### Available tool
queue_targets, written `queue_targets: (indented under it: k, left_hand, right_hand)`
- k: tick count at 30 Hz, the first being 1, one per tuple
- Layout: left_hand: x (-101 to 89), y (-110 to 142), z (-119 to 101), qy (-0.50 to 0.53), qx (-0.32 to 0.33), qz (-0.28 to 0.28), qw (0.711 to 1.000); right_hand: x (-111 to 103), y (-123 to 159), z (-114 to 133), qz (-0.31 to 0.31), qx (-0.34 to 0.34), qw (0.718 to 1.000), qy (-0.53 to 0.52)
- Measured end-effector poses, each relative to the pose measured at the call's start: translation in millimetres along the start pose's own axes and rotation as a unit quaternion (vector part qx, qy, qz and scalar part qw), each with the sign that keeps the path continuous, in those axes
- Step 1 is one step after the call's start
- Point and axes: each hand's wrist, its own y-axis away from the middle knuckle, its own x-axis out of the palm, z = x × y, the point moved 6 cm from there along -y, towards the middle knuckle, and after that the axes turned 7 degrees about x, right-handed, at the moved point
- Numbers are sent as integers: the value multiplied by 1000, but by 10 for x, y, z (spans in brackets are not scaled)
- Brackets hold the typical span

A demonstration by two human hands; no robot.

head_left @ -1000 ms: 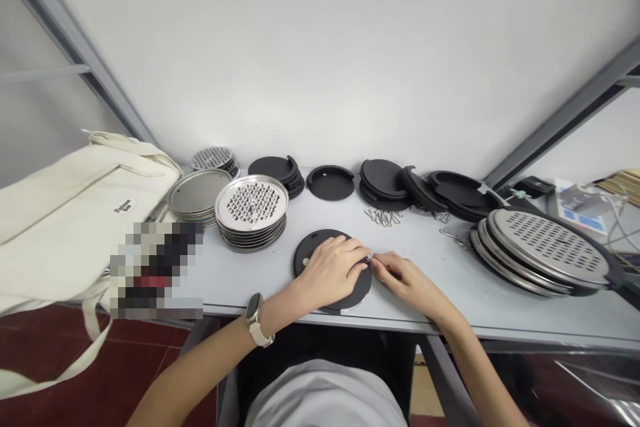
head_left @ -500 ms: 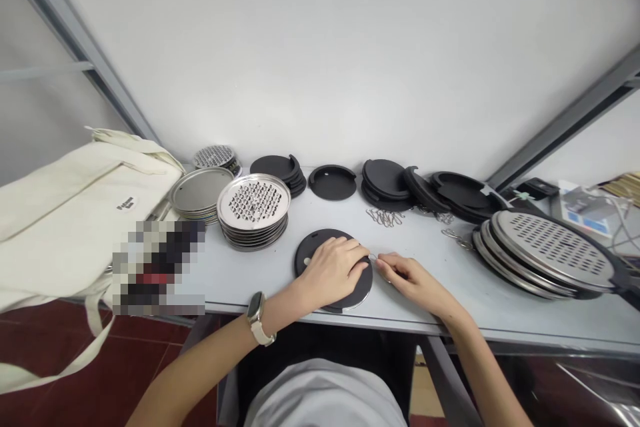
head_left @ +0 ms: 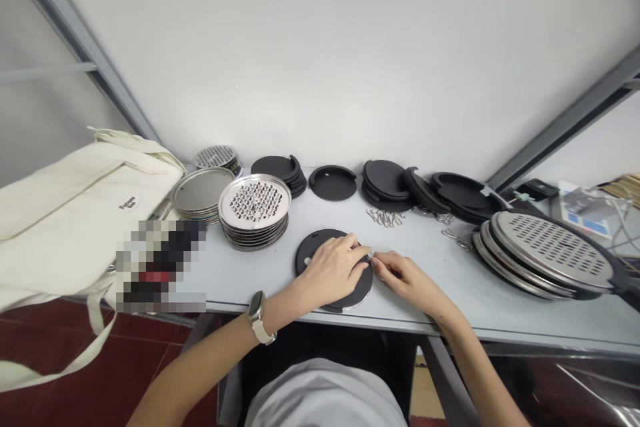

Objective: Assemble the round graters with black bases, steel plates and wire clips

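Note:
A round black disc (head_left: 359,292) with a thin shiny lower-right edge lies flat near the table's front edge. My left hand (head_left: 334,267) rests over it, fingers bent and closed at its right rim. My right hand (head_left: 400,279) is in a pinch just to the right of that rim. Between the fingertips of both hands shows a bit of thin metal wire clip (head_left: 370,256); most of it is hidden. Farther back lies a small pile of similar wire clips (head_left: 385,216).
Left stand stacked round metal graters (head_left: 255,204) and plain metal discs (head_left: 203,190), beside a cream cloth bag (head_left: 75,214). Black round holders (head_left: 334,184) line the wall. A stack of perforated metal discs with black handles (head_left: 555,247) sits at right.
My right hand has shifted slightly left, up against the disc's rim, and less of the wire shows. My left hand and the disc stay put.

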Motion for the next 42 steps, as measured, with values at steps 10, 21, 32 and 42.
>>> queue_targets:
  k: [10, 21, 32, 42]
  left_hand:
    - [-22, -13, -35, -14, 16, 11, 1000]
    - [-20, -23, -30, -22, 25, 14, 999]
    - [-21, 3, 16, 7, 1, -17, 1000]
    - [-54, 11, 7, 55, -8, -28, 998]
  right_hand:
    - [-7, -17, -36, 11, -1, 1000, -3]
    - [-68, -3, -160, 73, 15, 995, -65]
    - [-102, 43, -203, 45, 70, 990, -116]
    - [-9, -41, -43, -20, 37, 997, -64]
